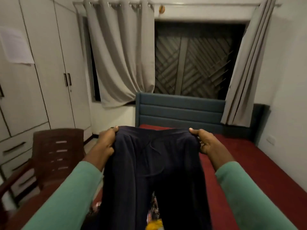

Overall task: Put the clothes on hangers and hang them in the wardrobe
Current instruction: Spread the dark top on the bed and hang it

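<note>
trousers [154, 171] vertical, waistband up | left hand [106, 141], right hand [204, 143]: fingers pinching waistband corners

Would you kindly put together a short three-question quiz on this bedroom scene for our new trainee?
1. True or false: the wardrobe doors stand open.
2. The left hand and the right hand grip the dark trousers by: A the waistband; B the leg hems; C one pocket.
3. Fill in: to the left of the red bed stands a brown ____.

Key: 1 false, the doors in view are shut. 2 A. 3 chair.
</note>
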{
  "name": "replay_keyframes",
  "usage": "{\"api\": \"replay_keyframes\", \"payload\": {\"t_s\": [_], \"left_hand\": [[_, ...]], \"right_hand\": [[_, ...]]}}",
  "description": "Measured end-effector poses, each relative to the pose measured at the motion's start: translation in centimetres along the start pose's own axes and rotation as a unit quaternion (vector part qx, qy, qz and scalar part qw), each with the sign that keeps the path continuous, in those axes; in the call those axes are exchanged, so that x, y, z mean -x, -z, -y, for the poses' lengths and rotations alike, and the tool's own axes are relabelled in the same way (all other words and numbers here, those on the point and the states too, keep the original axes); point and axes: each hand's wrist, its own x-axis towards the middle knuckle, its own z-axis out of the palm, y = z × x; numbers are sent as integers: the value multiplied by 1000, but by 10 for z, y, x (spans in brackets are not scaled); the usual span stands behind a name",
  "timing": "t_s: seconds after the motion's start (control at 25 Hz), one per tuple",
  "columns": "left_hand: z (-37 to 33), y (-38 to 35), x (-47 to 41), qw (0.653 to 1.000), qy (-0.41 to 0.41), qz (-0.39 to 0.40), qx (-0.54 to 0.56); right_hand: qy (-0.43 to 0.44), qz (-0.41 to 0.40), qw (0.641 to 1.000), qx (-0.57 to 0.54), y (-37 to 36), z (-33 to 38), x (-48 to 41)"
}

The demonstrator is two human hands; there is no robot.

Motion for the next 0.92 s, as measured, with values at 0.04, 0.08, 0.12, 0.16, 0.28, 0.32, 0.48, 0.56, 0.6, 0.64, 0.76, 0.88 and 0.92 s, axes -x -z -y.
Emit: {"api": "replay_keyframes", "payload": {"t_s": [0.04,0.08,0.12,0.16,0.28,0.32,0.48,0.56,0.6,0.64,0.76,0.88,0.92], "left_hand": [[32,10,-6,999,6,-36,25],[57,19,-7,997,1,-58,44],[80,27,-4,996,-12,-66,62],[99,36,1,995,-27,-68,72],[143,53,16,994,-80,-46,56],[156,57,17,995,-90,-25,39],[180,62,30,980,-160,61,-100],[181,64,36,959,-212,67,-174],[181,64,37,946,-241,59,-207],[182,65,35,932,-267,52,-241],[184,66,28,885,-331,47,-324],[192,66,28,849,-361,77,-378],[195,66,28,840,-368,86,-390]], "right_hand": [[-11,-21,999,-28,-9,-42,-7],[-19,-42,997,-59,-18,-79,-7],[-21,-59,994,-92,-26,-112,-3],[-22,-68,989,-130,-36,-144,6],[0,-60,983,-174,-77,-211,36],[13,-66,984,-166,-90,-226,42],[78,-60,992,-75,-135,-252,59],[97,-71,991,-58,-144,-254,63],[103,-80,990,-55,-147,-256,63],[108,-86,989,-58,-150,-258,63],[108,-85,987,-87,-154,-270,63],[113,-85,985,-99,-152,-280,60],[119,-87,985,-93,-150,-283,60]]}}
